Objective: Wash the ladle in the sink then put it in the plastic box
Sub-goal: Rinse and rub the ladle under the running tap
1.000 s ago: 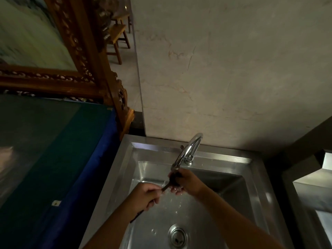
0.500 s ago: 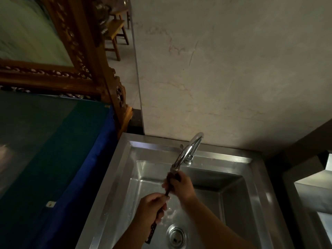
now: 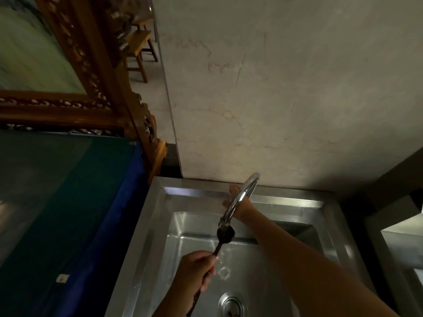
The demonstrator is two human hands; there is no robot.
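Note:
A dark ladle [image 3: 225, 234] with a long thin handle is held bowl-up just under the spout of the curved chrome tap [image 3: 240, 197]. My left hand [image 3: 194, 271] is shut on its handle over the steel sink [image 3: 160, 225]. My right hand [image 3: 240, 203] reaches behind the tap at its base on the sink's back ledge, partly hidden by the spout; its fingers stretch to the left. The plastic box is out of view.
The sink drain [image 3: 232, 305] lies at the bottom of the basin. A blue-and-green covered table [image 3: 57, 213] stands at the left, with a carved wooden frame [image 3: 109, 88] behind it. A marbled wall [image 3: 274, 88] rises behind the sink. Another steel unit [image 3: 400, 248] stands at the right.
My right hand has let go of the ladle's bowl and moved back behind the tap. My left hand still holds the handle, with the bowl under the spout.

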